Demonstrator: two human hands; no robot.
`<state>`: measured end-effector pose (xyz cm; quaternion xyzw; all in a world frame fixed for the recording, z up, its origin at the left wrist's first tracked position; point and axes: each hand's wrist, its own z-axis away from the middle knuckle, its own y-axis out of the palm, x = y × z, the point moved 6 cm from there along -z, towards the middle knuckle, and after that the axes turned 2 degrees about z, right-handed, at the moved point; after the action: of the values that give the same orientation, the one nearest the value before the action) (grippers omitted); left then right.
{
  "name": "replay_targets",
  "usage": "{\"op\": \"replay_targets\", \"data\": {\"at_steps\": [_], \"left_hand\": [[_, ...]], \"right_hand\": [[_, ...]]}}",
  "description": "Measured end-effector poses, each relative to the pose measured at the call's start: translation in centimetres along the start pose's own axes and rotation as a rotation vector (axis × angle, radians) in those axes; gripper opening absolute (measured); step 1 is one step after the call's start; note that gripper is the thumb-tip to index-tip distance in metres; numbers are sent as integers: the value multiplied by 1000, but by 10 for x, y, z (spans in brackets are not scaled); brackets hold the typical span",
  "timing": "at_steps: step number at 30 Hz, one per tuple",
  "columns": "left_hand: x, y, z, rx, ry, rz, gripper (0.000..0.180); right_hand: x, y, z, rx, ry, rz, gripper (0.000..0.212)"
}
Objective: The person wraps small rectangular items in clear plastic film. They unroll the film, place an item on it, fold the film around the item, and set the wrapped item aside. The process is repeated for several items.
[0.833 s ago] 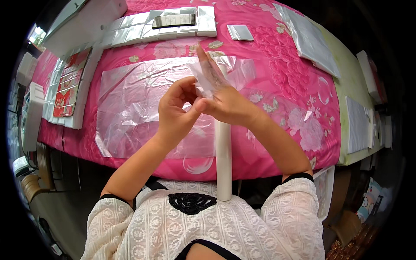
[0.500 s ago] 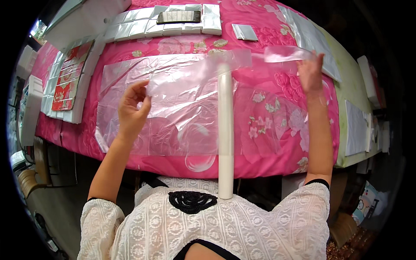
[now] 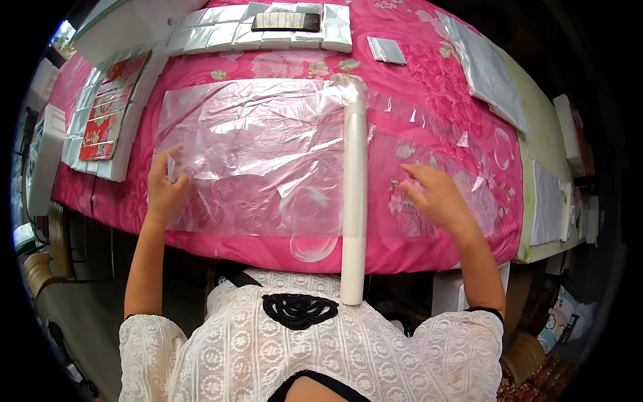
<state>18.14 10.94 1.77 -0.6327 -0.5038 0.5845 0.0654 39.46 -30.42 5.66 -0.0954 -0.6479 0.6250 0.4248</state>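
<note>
- Pink flowered cloth (image 3: 429, 87) covers the desk (image 3: 536, 167), whose pale green top shows bare along the right edge.
- Spread flat on the cloth lies a clear plastic sheet (image 3: 261, 147), wrinkled and shiny, reaching from the left part of the desk past the middle.
- A white roll (image 3: 353, 201) lies across the sheet, running from the far side toward the person; its near end hangs past the desk's front edge, just above the white lace top (image 3: 315, 348).
- The left hand (image 3: 164, 187) rests on the sheet's left edge, fingers curled; they seem to pinch the film, though how firm the hold is cannot be told.
- The right hand (image 3: 435, 194) is to the right of the roll, over the part of the sheet there, fingers spread open and holding nothing; whether the palm touches the film cannot be told.
- Along the far edge sit rows of silvery packets (image 3: 221, 37), with a dark flat object (image 3: 284, 21) lying on them.
- One small silvery packet (image 3: 386, 50) lies apart, to their right.
- At the left edge are more stacked packets (image 3: 124, 134) beside a red printed sheet (image 3: 100, 114).
- A large silvery sheet (image 3: 485, 70) lies toward the far right.
</note>
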Motion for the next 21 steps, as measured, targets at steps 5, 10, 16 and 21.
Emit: {"op": "replay_targets", "data": {"at_steps": [5,10,16,21], "left_hand": [[35,-41,14,-169,-82,181,52],[51,-71,33,-208,-132,347,55],[21,-51,46,-143,-112,436,54],[7,-44,73,-84,-139,472,52]], "right_hand": [[52,43,7,-59,-440,160,63],[73,62,-8,-48,-576,187,65],[194,112,-39,250,-919,-249,55],[239,101,-63,178,-1025,-297,47]]}}
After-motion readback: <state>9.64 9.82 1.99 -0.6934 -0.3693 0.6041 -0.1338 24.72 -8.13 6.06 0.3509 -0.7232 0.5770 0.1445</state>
